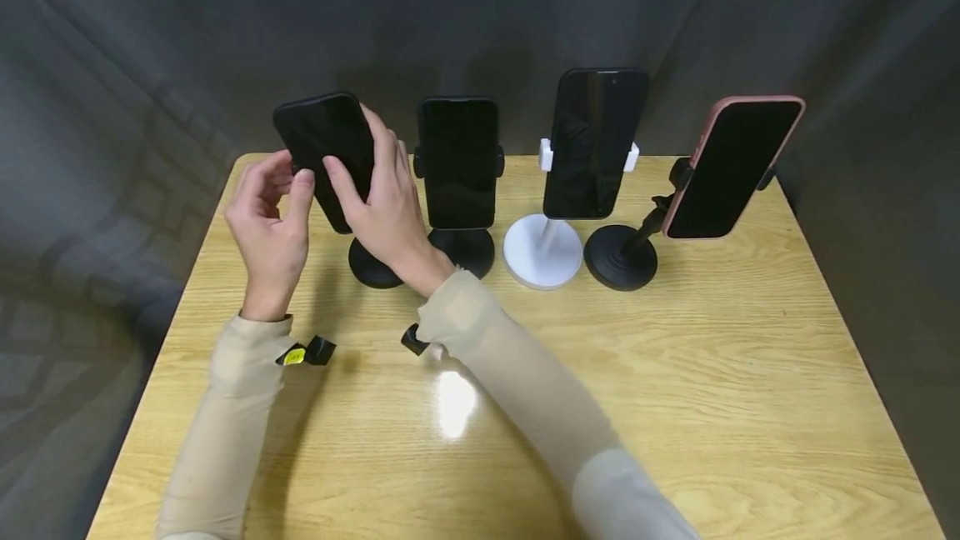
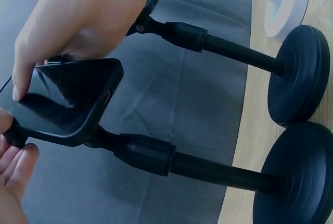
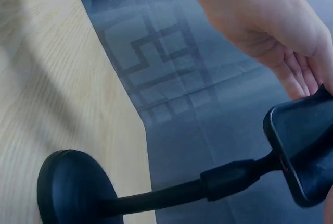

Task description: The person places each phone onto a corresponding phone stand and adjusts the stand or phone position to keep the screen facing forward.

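Observation:
A black smartphone [image 1: 318, 127] sits tilted in the leftmost black phone stand, whose round base [image 1: 371, 269] rests on the table. My right hand [image 1: 393, 207] grips the phone by its right edge, thumb lying on the dark screen. At the phone's left edge, my left hand [image 1: 270, 227] pinches the stand's small black clamp arm [image 2: 16, 134] between thumb and fingers. The left wrist view shows the stand's pole [image 2: 218, 172] running from the base up to the phone's back. My right hand covers part of the base in the head view.
To the right stand a second black stand with a phone [image 1: 459, 161], a white stand [image 1: 542, 257] with a phone [image 1: 592, 148], and a black stand [image 1: 621, 261] with a pink-cased phone [image 1: 735, 169]. A dark curtain [image 1: 525, 7] hangs behind the wooden table [image 1: 712, 407].

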The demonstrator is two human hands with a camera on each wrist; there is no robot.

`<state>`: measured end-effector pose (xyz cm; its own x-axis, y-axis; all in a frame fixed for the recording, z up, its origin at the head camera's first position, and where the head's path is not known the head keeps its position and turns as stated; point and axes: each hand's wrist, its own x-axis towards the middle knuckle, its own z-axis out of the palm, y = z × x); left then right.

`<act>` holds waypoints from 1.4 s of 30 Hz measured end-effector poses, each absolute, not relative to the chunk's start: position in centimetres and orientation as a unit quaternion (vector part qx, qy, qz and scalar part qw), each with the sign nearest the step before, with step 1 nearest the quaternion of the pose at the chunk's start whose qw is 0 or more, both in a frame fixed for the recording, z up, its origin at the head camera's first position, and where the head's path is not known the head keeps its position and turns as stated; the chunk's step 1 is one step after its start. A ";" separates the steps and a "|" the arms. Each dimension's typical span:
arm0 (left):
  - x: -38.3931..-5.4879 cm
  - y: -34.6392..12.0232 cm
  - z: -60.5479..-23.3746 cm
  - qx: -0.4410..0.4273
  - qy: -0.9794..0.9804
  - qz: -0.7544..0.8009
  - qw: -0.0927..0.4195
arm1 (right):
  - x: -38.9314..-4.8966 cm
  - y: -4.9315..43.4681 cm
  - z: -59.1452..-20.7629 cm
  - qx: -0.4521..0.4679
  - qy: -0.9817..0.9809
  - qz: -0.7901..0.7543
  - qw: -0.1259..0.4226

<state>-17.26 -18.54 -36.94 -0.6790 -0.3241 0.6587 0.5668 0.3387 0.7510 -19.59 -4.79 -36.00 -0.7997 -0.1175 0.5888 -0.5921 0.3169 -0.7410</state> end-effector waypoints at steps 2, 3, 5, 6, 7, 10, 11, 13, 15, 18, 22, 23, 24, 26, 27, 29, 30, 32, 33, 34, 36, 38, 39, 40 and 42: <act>-17.4 -18.6 -37.0 -0.087 -0.722 -0.556 0.402 | -19.5 -4.5 -36.2 0.243 -0.773 0.543 0.219; -17.4 -18.6 -37.1 -0.089 -0.724 -0.549 0.408 | -19.5 -4.5 -36.3 0.246 -0.772 0.545 0.217; -17.6 -18.6 -37.1 -0.092 -0.725 -0.538 0.420 | -19.4 -4.3 -36.4 0.249 -0.767 0.550 0.216; -17.7 -18.6 -37.1 -0.096 -0.725 -0.533 0.425 | -19.4 -4.3 -36.4 0.248 -0.765 0.554 0.215; -17.8 -18.5 -37.2 -0.099 -0.727 -0.526 0.431 | -19.4 -4.3 -36.5 0.245 -0.764 0.558 0.214; -17.9 -18.4 -37.1 -0.103 -0.731 -0.507 0.445 | -19.3 -4.4 -36.6 0.234 -0.757 0.572 0.212; -17.9 -18.4 -37.1 -0.105 -0.734 -0.500 0.448 | -19.3 -4.4 -36.6 0.230 -0.754 0.577 0.214; -17.9 -18.4 -37.0 -0.105 -0.739 -0.490 0.451 | -19.3 -4.6 -36.8 0.221 -0.745 0.590 0.219; -17.9 -18.3 -36.9 -0.103 -0.742 -0.485 0.452 | -19.3 -4.7 -36.9 0.215 -0.735 0.603 0.222; -17.9 -18.4 -36.9 -0.101 -0.747 -0.476 0.452 | -19.3 -4.9 -37.0 0.207 -0.729 0.614 0.222; -17.8 -18.8 -37.3 -0.114 -0.763 -0.445 0.454 | -19.1 -4.8 -37.0 0.203 -0.732 0.612 0.220; -17.8 -19.0 -37.5 -0.124 -0.768 -0.435 0.453 | -19.1 -4.8 -37.0 0.203 -0.732 0.612 0.219; -17.8 -19.2 -37.8 -0.137 -0.774 -0.424 0.450 | -19.0 -4.7 -37.0 0.204 -0.733 0.611 0.218; -17.6 -19.5 -38.2 -0.169 -0.786 -0.406 0.435 | -19.0 -4.4 -37.0 0.212 -0.730 0.613 0.215; -17.5 -19.7 -38.5 -0.187 -0.793 -0.396 0.423 | -19.1 -4.3 -37.0 0.219 -0.729 0.613 0.211; -17.4 -20.2 -38.7 -0.221 -0.810 -0.374 0.393 | -19.2 -3.9 -37.0 0.236 -0.725 0.614 0.203; -17.3 -20.4 -38.8 -0.235 -0.818 -0.363 0.379 | -19.2 -3.7 -37.0 0.246 -0.723 0.615 0.197; -17.2 -20.7 -38.8 -0.252 -0.834 -0.342 0.354 | -19.2 -3.3 -37.2 0.269 -0.717 0.617 0.181; -17.2 -20.8 -38.7 -0.256 -0.839 -0.333 0.345 | -19.1 -3.1 -37.3 0.279 -0.716 0.616 0.175; -17.2 -20.9 -38.7 -0.258 -0.844 -0.325 0.340 | -19.0 -2.9 -37.4 0.287 -0.715 0.614 0.171; -17.2 -21.0 -38.6 -0.258 -0.849 -0.318 0.335 | -18.8 -2.6 -37.7 0.305 -0.715 0.607 0.167; -17.1 -21.0 -38.5 -0.254 -0.852 -0.312 0.335 | -18.5 -2.4 -38.1 0.317 -0.717 0.598 0.166; -17.1 -21.0 -38.5 -0.253 -0.853 -0.309 0.335 | -18.3 -2.3 -38.4 0.320 -0.720 0.594 0.165; -17.0 -21.1 -38.5 -0.252 -0.856 -0.305 0.334 | -18.2 -2.3 -38.6 0.322 -0.721 0.591 0.162; -16.9 -21.1 -38.5 -0.247 -0.860 -0.299 0.332 | -17.9 -2.2 -39.0 0.323 -0.722 0.593 0.154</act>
